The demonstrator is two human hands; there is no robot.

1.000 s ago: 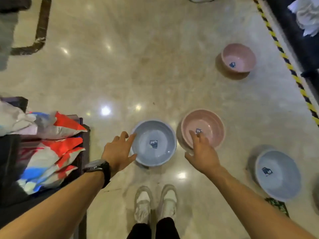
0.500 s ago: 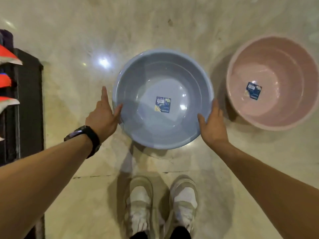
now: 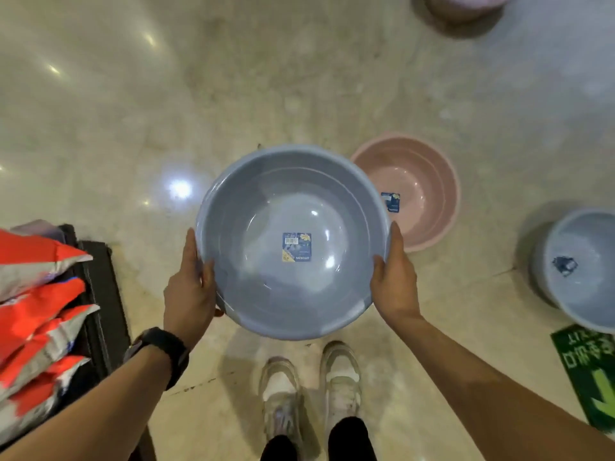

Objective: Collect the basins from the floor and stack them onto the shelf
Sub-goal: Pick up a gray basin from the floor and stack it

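A blue-grey basin [image 3: 266,201] with a label sticker in its bottom hangs above the floor between both my hands. My left hand [image 3: 191,287] clasps its left rim and my right hand [image 3: 394,281] clasps its right rim. A pink basin [image 3: 422,191] sits on the floor just behind and to the right, partly covered by the held basin. Another blue-grey basin [image 3: 582,267] rests on the floor at the right edge. A second pink basin [image 3: 466,5] shows only in part at the top edge. No shelf for the basins is in sight.
A dark rack [image 3: 100,294] with red, white and blue packets [image 3: 36,301] stands at the left. A green floor sign with an arrow [image 3: 592,374] lies at the lower right. My shoes [image 3: 309,394] are below the held basin on the glossy marble floor [image 3: 299,78].
Both hands closed on the blue-grey basin's rim and raised it off the floor. The view pulled back, so the pink and second blue-grey basins show again.
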